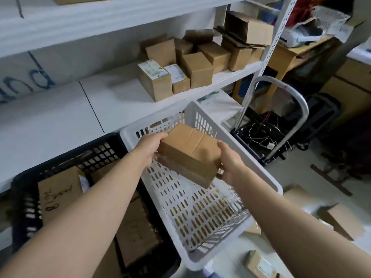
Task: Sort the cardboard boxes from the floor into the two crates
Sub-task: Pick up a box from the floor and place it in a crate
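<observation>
A taped brown cardboard box [190, 153] hangs tilted above the white slotted crate [251, 161], gripped on both ends. My left hand [149, 148] grips its left end and my right hand [230, 161] supports its right end from below. The white crate looks bare inside. To its left, the black crate [104, 145] contains several cardboard boxes, one with handwriting [58, 195]. More cardboard boxes lie on the floor at right [339, 219] and at the lower right [259, 263].
A white shelf unit [120, 97] runs behind the crates, with several small boxes [180, 67] on it. A hand trolley with a grey handle [301, 105] stands to the right, with wires on its deck. A wooden table and clutter fill the far right.
</observation>
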### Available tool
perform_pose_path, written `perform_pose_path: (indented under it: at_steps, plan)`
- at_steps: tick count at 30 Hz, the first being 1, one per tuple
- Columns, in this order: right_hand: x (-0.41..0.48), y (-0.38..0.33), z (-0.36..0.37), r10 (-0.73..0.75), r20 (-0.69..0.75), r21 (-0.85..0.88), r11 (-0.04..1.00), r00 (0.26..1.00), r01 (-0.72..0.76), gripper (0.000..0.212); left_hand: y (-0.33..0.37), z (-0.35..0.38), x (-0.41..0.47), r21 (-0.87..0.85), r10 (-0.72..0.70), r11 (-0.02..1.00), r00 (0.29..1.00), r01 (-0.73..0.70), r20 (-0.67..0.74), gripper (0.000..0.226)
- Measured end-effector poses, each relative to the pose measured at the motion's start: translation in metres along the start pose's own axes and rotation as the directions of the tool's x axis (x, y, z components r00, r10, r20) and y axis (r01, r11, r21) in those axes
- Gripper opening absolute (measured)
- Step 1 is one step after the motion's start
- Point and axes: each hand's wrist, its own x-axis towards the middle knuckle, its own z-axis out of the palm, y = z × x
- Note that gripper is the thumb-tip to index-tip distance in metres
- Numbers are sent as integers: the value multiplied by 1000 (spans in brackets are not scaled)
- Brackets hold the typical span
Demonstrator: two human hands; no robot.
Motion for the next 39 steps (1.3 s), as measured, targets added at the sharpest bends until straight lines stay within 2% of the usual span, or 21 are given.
perform_pose_path:
  at_steps: [3, 6, 9, 11, 12, 14, 16, 17, 19, 21, 22, 24, 26, 29, 32, 36, 39]
  plan:
    - [31, 3, 16, 83, 2, -32, 996, 997, -83, 44, -8, -2, 28, -13, -26, 1000, 1000, 26, -6, 6]
    - [54, 14, 34, 154, 22, -54, 987, 988, -152, 35, -19, -11, 56, 27, -45, 999, 999, 45, -16, 17]
    - [74, 26, 46, 196, 11, -92, 977, 981, -194, 42, -26, -22, 78, 81, -48, 995, 998, 51, -42, 1]
    - [85, 34, 53, 226, 3, -93, 970, 974, -225, 44, -29, -27, 92, 101, -71, 992, 997, 74, -37, 2]
    - [89, 37, 56, 242, 4, -97, 966, 970, -240, 44, -30, -29, 99, 109, -84, 990, 996, 85, -18, 6]
    - [98, 45, 62, 270, 5, -107, 957, 963, -268, 44, -33, -30, 112, 148, -114, 983, 993, 107, 40, 35]
    - [106, 52, 67, 287, 12, -118, 952, 958, -283, 44, -38, -30, 124, 247, -116, 964, 991, 96, 66, 56]
    - [109, 56, 69, 285, 16, -119, 952, 958, -281, 43, -41, -29, 129, 320, -98, 944, 994, 76, 54, 58]
    - [117, 62, 72, 268, 8, -114, 957, 963, -265, 43, -45, -28, 139, 426, -63, 903, 998, 52, 11, 45]
    - [123, 68, 72, 262, -11, -117, 958, 965, -261, 48, -46, -26, 146, 508, -29, 860, 998, 49, -49, 13]
    - [126, 70, 72, 266, -17, -112, 957, 964, -266, 47, -47, -25, 151, 526, -11, 850, 998, 43, -63, 12]
    - [131, 76, 72, 290, -9, -86, 953, 957, -290, 40, -49, -22, 162, 522, -18, 852, 999, 41, -49, 28]
    - [136, 81, 74, 318, 8, -57, 947, 948, -317, 35, -50, -18, 169, 458, -86, 885, 996, 79, -6, 38]
    - [145, 89, 81, 352, 21, -23, 936, 936, -351, 28, -52, -12, 177, 386, -204, 909, 976, 158, 81, 26]
    - [152, 99, 90, 384, 35, 3, 923, 923, -384, 23, -57, -10, 188, 439, -200, 887, 976, 142, 88, 44]
    - [158, 112, 101, 433, 65, 66, 897, 899, -437, 36, -60, -12, 203, 457, -208, 873, 977, 169, 36, 52]
    - [164, 120, 106, 467, 73, 110, 874, 881, -472, 42, -60, -12, 212, 470, -233, 864, 970, 177, 63, 52]
